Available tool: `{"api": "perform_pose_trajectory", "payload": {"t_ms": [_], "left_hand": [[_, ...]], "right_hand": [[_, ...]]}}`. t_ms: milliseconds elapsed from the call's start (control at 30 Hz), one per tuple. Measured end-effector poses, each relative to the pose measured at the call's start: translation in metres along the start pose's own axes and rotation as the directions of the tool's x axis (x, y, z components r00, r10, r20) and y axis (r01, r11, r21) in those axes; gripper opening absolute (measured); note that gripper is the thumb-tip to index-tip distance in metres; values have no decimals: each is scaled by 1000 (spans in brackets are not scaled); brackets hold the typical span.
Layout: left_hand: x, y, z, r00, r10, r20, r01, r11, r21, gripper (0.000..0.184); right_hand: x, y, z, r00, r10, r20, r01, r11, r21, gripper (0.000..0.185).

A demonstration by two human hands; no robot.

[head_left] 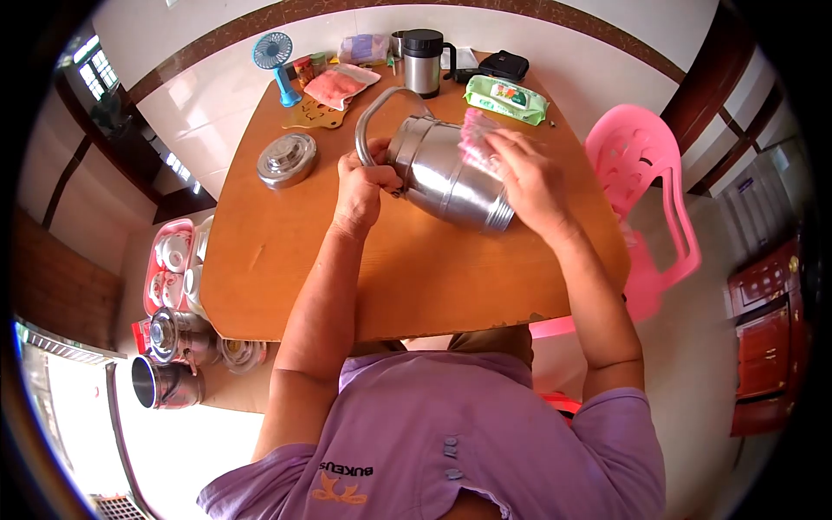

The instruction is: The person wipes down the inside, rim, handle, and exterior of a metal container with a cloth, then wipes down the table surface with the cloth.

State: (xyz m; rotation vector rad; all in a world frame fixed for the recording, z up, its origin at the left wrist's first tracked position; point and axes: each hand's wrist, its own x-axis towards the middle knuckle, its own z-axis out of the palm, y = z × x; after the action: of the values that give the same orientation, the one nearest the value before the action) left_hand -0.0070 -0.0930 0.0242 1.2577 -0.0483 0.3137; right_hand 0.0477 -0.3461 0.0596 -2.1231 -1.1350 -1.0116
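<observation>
We have the metal pot (436, 172) over the middle of the bench (286, 260), tipped on its side; we cannot tell whether it touches the wood. Its long axis slants from the handle end, toward the far left corner, to the ridged end, toward the near right corner. Our left hand (364, 186) is nearer the handle end, fingers closed there beside the foot of the handle (379, 106). Our right hand (530, 176) is nearer the ridged end, fingers bunched on a pink cloth (477, 141) at the pot's right flank, so the body lies left of those fingers. The round lid (287, 159) sits apart, by the bench's left edge.
</observation>
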Motion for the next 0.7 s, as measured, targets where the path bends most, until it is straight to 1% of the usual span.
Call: {"api": "perform_pose_trajectory", "payload": {"t_ms": [33, 67, 133, 233, 267, 367, 433, 467, 500, 533, 600, 667, 700], "left_hand": [[1, -3, -3, 1000, 2, -2, -2, 1000, 0, 49], [4, -3, -5, 1000, 6, -1, -6, 1000, 0, 49], [5, -2, -5, 1000, 7, 2, -7, 999, 40, 49], [6, 0, -7, 1000, 8, 25, -12, 991, 135, 43], [7, 1, -9, 999, 9, 31, -14, 985, 173, 41], [12, -4, -19, 995, -90, 29, 75, 938, 339, 33], [6, 7, -9, 986, -164, -18, 160, 931, 327, 27], [3, 9, -4, 978, -204, -42, 207, 925, 317, 24], [2, 5, -2, 984, -177, -5, 172, 950, 261, 22], [2, 0, 0, 983, -183, 12, 178, 968, 179, 22], [3, -6, 4, 981, -185, 53, 185, 983, 19, 21], [1, -9, 8, 989, -148, 24, 147, 989, 26, 18], [0, -13, 9, 990, -138, 5, 138, 990, 34, 17]], "right_hand": [[2, -12, -1, 999, -21, 34, 22, 999, -28, 28], [4, -18, 3, 997, -79, 19, 80, 995, -62, 28], [6, -30, 9, 990, -143, 15, 144, 980, -135, 27], [10, -40, 12, 986, -152, 73, 161, 979, -128, 28], [9, -41, 13, 990, -118, 76, 129, 980, -151, 29], [12, -38, 17, 997, -12, 76, 28, 976, -218, 32], [12, -31, 20, 993, 86, 79, -63, 964, -258, 34], [11, -25, 22, 991, 105, 78, -82, 963, -257, 35], [11, -19, 24, 989, 124, 79, -100, 961, -257, 36], [12, -16, 26, 987, 143, 79, -118, 959, -258, 37], [19, -16, 30, 982, 142, 128, -97, 948, -303, 37], [30, -28, 38, 976, 129, 176, -57, 930, -363, 37], [34, -36, 44, 975, 80, 207, -7, 944, -329, 36]]}}
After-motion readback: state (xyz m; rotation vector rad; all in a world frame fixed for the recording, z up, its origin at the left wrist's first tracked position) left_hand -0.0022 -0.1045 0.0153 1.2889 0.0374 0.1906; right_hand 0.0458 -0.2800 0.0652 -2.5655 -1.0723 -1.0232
